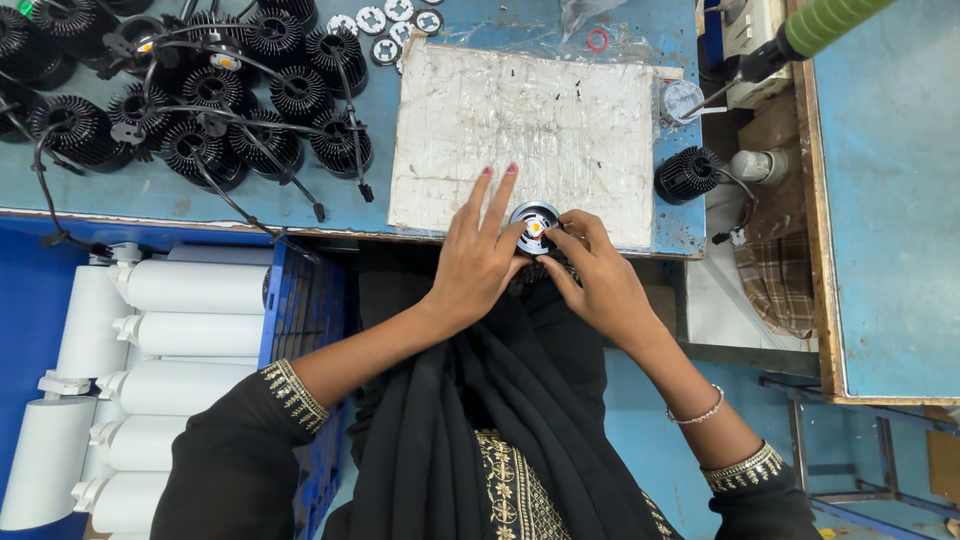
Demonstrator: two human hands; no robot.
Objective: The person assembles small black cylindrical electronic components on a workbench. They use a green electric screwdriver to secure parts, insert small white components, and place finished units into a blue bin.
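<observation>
- Nearest the camera, two forearms in black sleeves with gold-embroidered cuffs are reaching forward over dark cloth, and a thin bracelet (695,413) is sitting on the right wrist.
- The left hand (475,262) is resting against the near edge of the work board, its fingers (497,200) lying straight and close together, pointing away over the board, while the thumb is pressing against the left side of a small round lamp module (534,226).
- The right hand (598,272) is curling in from the other side, its fingertips (565,226) bunched together and pinching the module's right rim.
- The round lamp module, silver-rimmed with an orange-yellow centre, is sitting between the two hands, held from both sides at the front edge of the board.
- The white work board (540,120), scuffed and wrapped in clear film, is lying on the blue bench (690,235) under the hands.
- To the left and below the bench, white cylindrical lamp housings (195,335) are lying stacked beside a blue crate (305,310).
- To the right of the board, a single black finned heat sink (688,174) is standing near the bench edge.
- Farther off at the left, many black heat sinks (215,95) with trailing wires are clustering together.
- At the far edge, small round discs (385,20) are lying in a group.
</observation>
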